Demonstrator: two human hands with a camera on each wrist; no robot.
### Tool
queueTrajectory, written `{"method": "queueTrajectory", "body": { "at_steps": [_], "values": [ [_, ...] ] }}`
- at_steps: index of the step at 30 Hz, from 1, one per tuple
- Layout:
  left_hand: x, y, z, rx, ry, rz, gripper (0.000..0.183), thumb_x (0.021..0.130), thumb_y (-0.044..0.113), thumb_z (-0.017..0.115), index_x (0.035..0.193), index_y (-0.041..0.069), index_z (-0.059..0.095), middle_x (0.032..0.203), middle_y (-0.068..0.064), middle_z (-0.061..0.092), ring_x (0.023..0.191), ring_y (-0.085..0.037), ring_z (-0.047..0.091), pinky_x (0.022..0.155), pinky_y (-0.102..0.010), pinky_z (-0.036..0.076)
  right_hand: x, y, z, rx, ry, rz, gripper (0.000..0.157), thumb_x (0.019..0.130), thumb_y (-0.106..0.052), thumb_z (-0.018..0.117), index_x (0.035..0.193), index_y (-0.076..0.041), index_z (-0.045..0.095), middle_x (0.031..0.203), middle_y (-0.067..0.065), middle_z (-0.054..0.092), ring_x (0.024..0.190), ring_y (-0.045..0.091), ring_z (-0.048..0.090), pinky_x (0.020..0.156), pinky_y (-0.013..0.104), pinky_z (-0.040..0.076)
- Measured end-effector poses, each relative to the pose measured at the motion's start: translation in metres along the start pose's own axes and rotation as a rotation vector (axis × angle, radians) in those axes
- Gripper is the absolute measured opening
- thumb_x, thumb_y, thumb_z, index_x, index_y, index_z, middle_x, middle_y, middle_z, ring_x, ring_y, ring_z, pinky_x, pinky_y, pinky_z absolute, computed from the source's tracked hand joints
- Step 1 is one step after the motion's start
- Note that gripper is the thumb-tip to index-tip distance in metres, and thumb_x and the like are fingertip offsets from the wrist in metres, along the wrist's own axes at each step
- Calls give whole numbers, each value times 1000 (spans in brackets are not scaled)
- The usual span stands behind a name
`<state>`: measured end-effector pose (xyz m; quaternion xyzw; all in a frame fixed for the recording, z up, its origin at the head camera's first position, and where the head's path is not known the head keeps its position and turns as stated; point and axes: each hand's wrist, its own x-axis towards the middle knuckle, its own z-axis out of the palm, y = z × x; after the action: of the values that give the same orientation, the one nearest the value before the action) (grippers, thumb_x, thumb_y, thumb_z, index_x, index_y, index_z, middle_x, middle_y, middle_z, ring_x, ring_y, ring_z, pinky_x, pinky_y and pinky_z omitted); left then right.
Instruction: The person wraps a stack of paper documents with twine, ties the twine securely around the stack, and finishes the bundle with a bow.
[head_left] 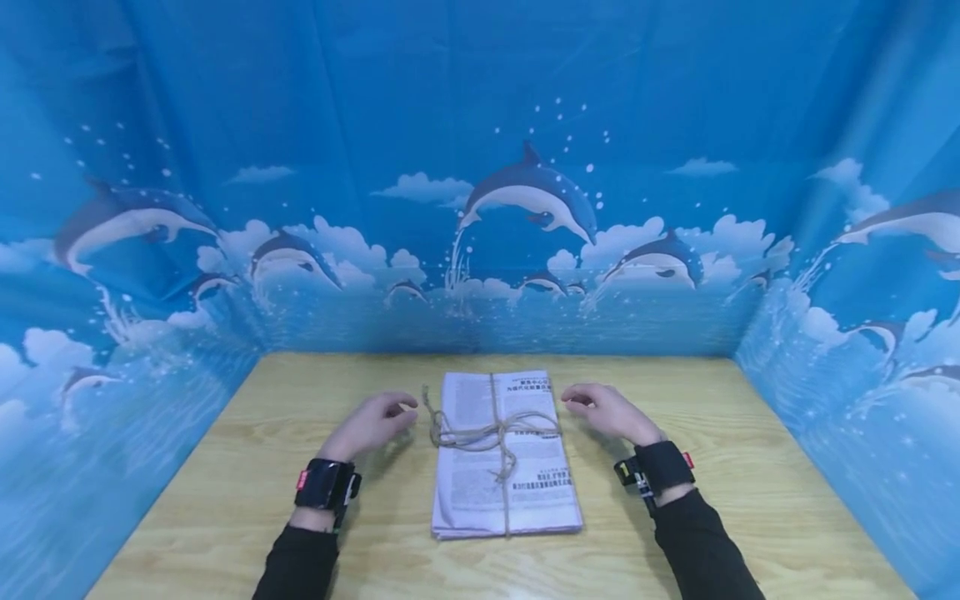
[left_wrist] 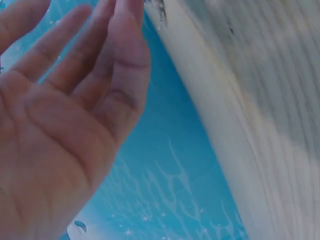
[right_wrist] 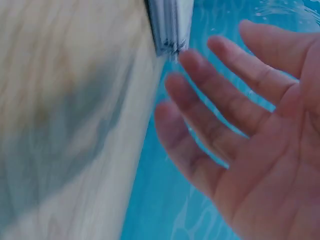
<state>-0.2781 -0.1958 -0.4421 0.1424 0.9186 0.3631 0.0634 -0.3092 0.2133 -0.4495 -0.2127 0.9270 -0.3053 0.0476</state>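
Note:
A stack of folded newspapers (head_left: 472, 492) lies flat at the middle of the table. Twine (head_left: 495, 429) crosses it both ways and is tied in a bow on top, with a loose end sticking out to the left. To the left of the stack my left hand (head_left: 377, 425) hovers with relaxed fingers, apart from the paper and holding nothing. On the other side my right hand (head_left: 606, 410) is held close to the stack's upper right edge, its fingers loosely bent. The right wrist view shows that palm (right_wrist: 270, 165) bare, with the newspaper stack's edge (right_wrist: 171, 30) beyond the fingertips.
The stack rests on a light wood-grain table (head_left: 750, 500). Blue curtains (head_left: 480, 317) printed with dolphins and clouds stand at the back and along both sides. A black band with a small device (head_left: 327, 483) is on the left wrist, and a similar band (head_left: 663, 467) on the right.

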Motion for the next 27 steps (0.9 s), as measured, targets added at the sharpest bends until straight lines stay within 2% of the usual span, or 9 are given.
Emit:
{"method": "queueTrajectory", "body": {
  "at_steps": [3, 6, 9, 13, 16, 18, 22, 27],
  "values": [
    [-1, -1, -1, 18, 61, 0, 50, 101, 39, 52, 139, 6, 53, 128, -17, 63, 115, -34, 62, 99, -49, 47, -4, 3, -2, -72, 59, 32, 43, 103, -28, 50, 137, -1, 53, 136, 22, 56, 129, 41, 50, 107, 57, 38],
    [-1, -3, 1, 95, 114, 13, 60, 102, 46, 47, 148, 9, 41, 147, -19, 47, 135, -40, 44, 111, -57, 33, -8, 6, -1, -186, 122, 62, 55, 104, -38, 46, 146, -3, 42, 150, 26, 40, 140, 47, 33, 111, 65, 24],
    [0, -6, 4, 207, 165, 11, 67, 101, 51, 45, 153, 13, 32, 158, -21, 28, 147, -43, 21, 115, -63, 16, -12, 11, 1, -279, 150, 110, 64, 103, -45, 42, 153, -8, 29, 157, 28, 23, 145, 51, 16, 110, 72, 8],
    [1, -9, 8, 363, 251, 16, 72, 97, 60, 44, 153, 17, 32, 160, -23, 17, 149, -44, 6, 114, -68, 6, -15, 15, 0, -340, 173, 149, 67, 103, -48, 40, 156, -13, 21, 160, 27, 12, 146, 51, 9, 109, 74, -1],
    [2, -11, 9, 440, 302, 22, 75, 94, 66, 44, 152, 20, 35, 162, -21, 12, 150, -42, 1, 115, -67, 1, -16, 17, -1, -374, 189, 156, 69, 101, -53, 39, 157, -17, 19, 161, 25, 10, 146, 51, 9, 109, 74, -3],
    [2, -12, 8, 462, 310, 9, 76, 92, 69, 44, 152, 23, 35, 163, -19, 9, 150, -40, -1, 115, -66, -2, -17, 17, -2, -381, 180, 156, 72, 100, -58, 37, 158, -19, 17, 161, 24, 9, 146, 51, 7, 108, 75, -4],
    [0, -14, 6, 480, 304, -14, 78, 90, 72, 44, 152, 25, 35, 163, -18, 8, 150, -41, -2, 115, -66, -5, -18, 15, -2, -375, 149, 164, 78, 98, -66, 32, 158, -21, 14, 162, 24, 7, 146, 51, 6, 108, 74, -5],
    [-2, -17, 3, 467, 305, -37, 81, 89, 74, 44, 152, 25, 35, 163, -19, 7, 150, -42, -2, 114, -66, -7, -19, 18, -3, -370, 149, 180, 79, 96, -69, 29, 158, -23, 12, 162, 24, 6, 147, 51, 3, 108, 74, -6]
  ]
}}
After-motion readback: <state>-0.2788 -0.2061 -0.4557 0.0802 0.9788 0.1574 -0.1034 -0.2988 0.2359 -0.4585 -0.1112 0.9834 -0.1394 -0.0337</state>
